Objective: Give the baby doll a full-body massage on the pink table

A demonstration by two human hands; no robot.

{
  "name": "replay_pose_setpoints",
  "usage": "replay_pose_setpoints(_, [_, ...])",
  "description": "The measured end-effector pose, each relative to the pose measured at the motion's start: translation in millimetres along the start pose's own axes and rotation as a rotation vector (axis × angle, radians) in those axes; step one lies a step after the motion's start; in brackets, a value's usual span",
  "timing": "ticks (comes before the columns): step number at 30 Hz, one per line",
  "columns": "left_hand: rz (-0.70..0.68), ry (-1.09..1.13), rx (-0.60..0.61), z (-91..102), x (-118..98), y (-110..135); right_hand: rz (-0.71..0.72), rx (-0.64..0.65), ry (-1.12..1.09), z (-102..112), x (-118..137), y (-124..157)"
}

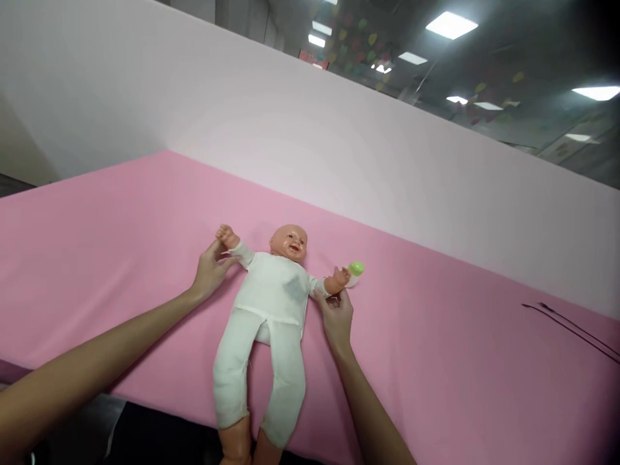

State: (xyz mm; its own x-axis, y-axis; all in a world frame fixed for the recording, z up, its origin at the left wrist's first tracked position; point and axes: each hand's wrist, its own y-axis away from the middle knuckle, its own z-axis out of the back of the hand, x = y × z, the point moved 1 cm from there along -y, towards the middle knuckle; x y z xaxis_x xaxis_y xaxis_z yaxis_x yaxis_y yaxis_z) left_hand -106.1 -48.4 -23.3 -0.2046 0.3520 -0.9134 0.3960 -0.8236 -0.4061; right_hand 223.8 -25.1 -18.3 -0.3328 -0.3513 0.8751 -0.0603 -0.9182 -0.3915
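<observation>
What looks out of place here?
The doll lies with its feet hanging past the near edge of the pink table. Two dark lines mark the table at far right.

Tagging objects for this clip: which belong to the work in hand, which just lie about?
In hand: plastic baby doll in a white cloth suit, left hand holding one wrist, right hand touching the other sleeve; pink padded surface under it.
Lying about: small green-topped object beside the doll's hand, untouched; thin black cords at right.
</observation>
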Motion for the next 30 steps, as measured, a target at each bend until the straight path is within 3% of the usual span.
replay_pose_setpoints(5, [-0.606,-0.310,0.329,-5.3,-5,11,0.570,0.276,0.389,-6,9,7])
replay_pose_setpoints(8, [-0.808,-0.399,0.444,-7.1,-6,13,0.602,0.325,0.431,-9,9,10])
replay_pose_setpoints(11, [-0.702,-0.369,0.398,-7.7,-6,14,0.360,0.206,0.242,-15,6,11])
replay_pose_setpoints(14, [-0.388,-0.246,0.273,-6.7,-3,11,-0.007,-0.012,-0.058,-15,-2,8])
replay_pose_setpoints(16, [-0.163,-0.132,0.167,-4.6,2,7,-0.179,-0.097,-0.199,-13,-8,4])
replay_pose_setpoints(19, [0.078,-0.016,0.005,-0.1,11,-2,-0.285,-0.113,-0.293,-9,-14,-2])
replay_pose_setpoints(21, [0.131,0.007,-0.032,2.2,14,-5,-0.279,-0.073,-0.289,-9,-14,-3])
replay_pose_setpoints(25, [-0.054,-0.037,0.094,1.9,6,-1,-0.122,-0.009,-0.171,-11,-11,1])
replay_pose_setpoints(30, [-0.571,-0.340,0.415,-5.2,-7,10,0.366,0.242,0.178,-9,-4,6])
